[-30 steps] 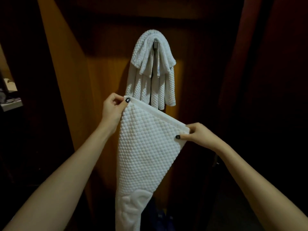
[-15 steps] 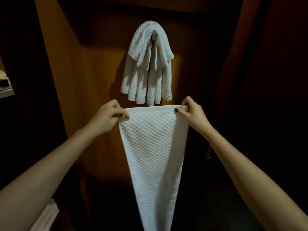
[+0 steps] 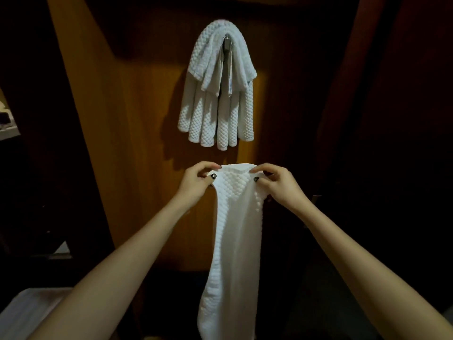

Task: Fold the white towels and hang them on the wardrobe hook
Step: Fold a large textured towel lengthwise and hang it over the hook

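The hands have been drawn together, and the towel (image 3: 235, 229), spread wide before, is now gathered into a narrow white waffle-textured strip. Its top edge is pinched by the left hand (image 3: 196, 185) and the right hand (image 3: 279, 187), below the folded towels (image 3: 218, 114) draped over the hook (image 3: 227, 44) on the wooden panel (image 3: 137, 143)

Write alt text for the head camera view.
A left hand and a right hand pinch the top corners of a white towel that hangs down long and narrow between them. Above it, folded white towels hang over a hook on a wooden wardrobe panel.
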`<action>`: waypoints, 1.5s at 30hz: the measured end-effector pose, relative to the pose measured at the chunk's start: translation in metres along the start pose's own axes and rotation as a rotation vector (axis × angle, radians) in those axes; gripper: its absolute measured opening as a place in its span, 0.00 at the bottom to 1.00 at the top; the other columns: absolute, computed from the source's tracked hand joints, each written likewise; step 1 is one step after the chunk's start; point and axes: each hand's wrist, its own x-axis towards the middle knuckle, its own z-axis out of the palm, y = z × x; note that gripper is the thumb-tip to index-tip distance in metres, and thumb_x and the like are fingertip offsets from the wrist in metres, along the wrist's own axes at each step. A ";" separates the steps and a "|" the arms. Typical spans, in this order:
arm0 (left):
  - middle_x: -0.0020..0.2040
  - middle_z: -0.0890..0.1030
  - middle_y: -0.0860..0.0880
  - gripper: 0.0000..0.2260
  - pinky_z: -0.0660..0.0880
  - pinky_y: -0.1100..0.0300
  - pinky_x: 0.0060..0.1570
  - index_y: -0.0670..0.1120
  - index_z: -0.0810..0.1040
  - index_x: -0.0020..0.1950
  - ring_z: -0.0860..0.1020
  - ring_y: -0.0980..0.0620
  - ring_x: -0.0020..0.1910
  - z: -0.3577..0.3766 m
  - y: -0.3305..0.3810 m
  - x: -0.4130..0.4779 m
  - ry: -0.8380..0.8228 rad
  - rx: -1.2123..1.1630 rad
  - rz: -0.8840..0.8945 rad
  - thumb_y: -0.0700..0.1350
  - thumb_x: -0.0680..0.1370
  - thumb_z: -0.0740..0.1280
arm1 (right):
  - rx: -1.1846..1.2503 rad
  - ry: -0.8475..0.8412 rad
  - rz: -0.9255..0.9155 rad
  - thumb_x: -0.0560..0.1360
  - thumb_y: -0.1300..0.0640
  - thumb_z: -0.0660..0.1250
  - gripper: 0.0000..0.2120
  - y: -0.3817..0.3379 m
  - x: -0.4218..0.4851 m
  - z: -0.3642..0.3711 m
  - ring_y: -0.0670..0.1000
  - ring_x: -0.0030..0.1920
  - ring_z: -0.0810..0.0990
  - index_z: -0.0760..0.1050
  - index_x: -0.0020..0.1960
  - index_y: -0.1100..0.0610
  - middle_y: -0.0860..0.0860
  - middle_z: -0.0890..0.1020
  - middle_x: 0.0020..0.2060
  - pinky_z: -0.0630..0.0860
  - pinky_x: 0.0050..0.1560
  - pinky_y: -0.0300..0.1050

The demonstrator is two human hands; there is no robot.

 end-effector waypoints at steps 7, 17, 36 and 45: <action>0.41 0.78 0.47 0.12 0.75 0.68 0.40 0.48 0.75 0.53 0.79 0.60 0.38 0.005 0.013 -0.004 -0.038 -0.267 -0.001 0.32 0.76 0.65 | 0.351 -0.310 0.140 0.72 0.65 0.72 0.11 -0.036 -0.003 0.001 0.49 0.43 0.84 0.77 0.53 0.65 0.56 0.84 0.42 0.79 0.45 0.36; 0.41 0.82 0.47 0.09 0.77 0.66 0.39 0.44 0.76 0.51 0.81 0.55 0.40 -0.017 0.028 -0.005 -0.050 -0.505 -0.051 0.32 0.75 0.67 | -0.023 -0.123 -0.201 0.72 0.54 0.74 0.06 -0.058 0.005 0.006 0.40 0.36 0.71 0.81 0.40 0.56 0.46 0.74 0.36 0.68 0.38 0.35; 0.48 0.83 0.49 0.10 0.76 0.65 0.47 0.45 0.77 0.54 0.81 0.56 0.46 -0.019 0.042 -0.001 -0.034 -0.528 0.039 0.33 0.77 0.65 | -0.156 0.043 -0.358 0.74 0.54 0.72 0.08 -0.086 0.041 0.005 0.47 0.41 0.79 0.81 0.41 0.60 0.51 0.83 0.38 0.73 0.43 0.42; 0.47 0.81 0.52 0.13 0.75 0.70 0.46 0.48 0.77 0.53 0.80 0.63 0.45 0.007 0.041 0.005 0.207 -0.300 0.148 0.33 0.74 0.70 | -0.289 0.159 -0.403 0.75 0.51 0.70 0.10 -0.085 0.049 0.008 0.47 0.42 0.74 0.81 0.42 0.59 0.41 0.71 0.34 0.73 0.52 0.52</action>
